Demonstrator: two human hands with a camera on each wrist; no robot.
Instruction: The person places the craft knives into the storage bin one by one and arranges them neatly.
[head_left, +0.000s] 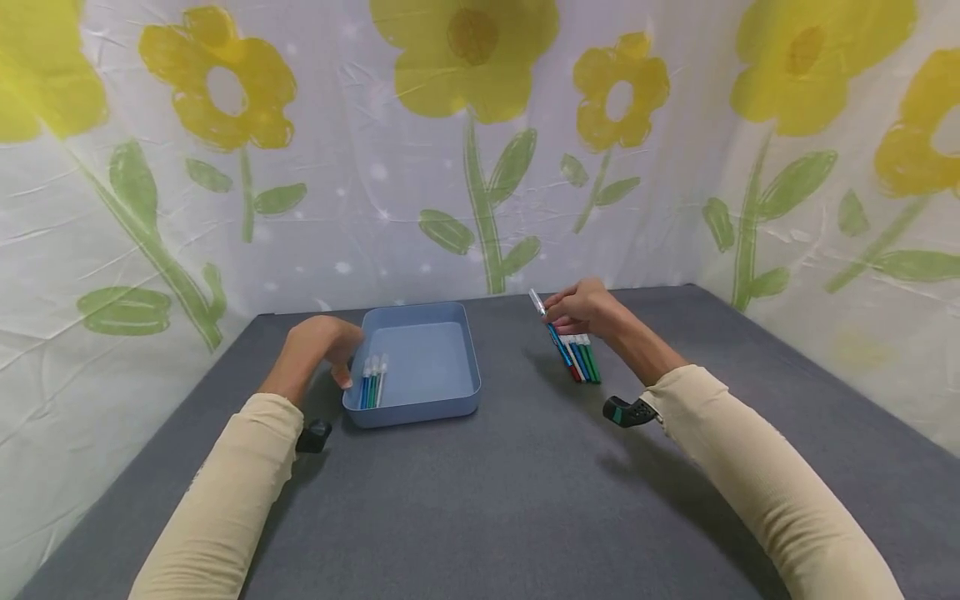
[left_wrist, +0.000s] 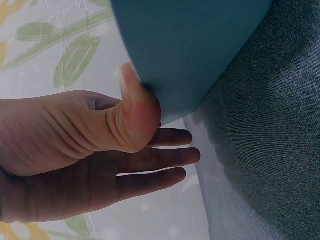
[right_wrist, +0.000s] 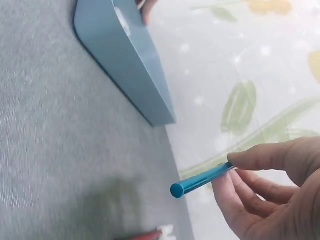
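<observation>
My right hand [head_left: 581, 307] pinches a blue marker [head_left: 558, 343] with a clear cap between thumb and fingers. It is tilted, its blue end pointing down toward the camera in the right wrist view. Beneath and beside it, a row of red, blue and green markers [head_left: 587, 360] lies on the table. At the left stands a blue-grey tray [head_left: 420, 411], with several capped markers [head_left: 372, 382] side by side along its left wall. My left hand [head_left: 324, 343] holds the tray's left edge, thumb against the outer wall; its other fingers look fairly straight, the index finger mostly hidden.
A dark grey cloth covers the table [head_left: 480, 500]. Behind it and along both sides hangs a white curtain [head_left: 337, 183] with yellow flowers. Each wrist wears a small black device [head_left: 628, 412]. Between the tray and the loose markers lies a stretch of cloth.
</observation>
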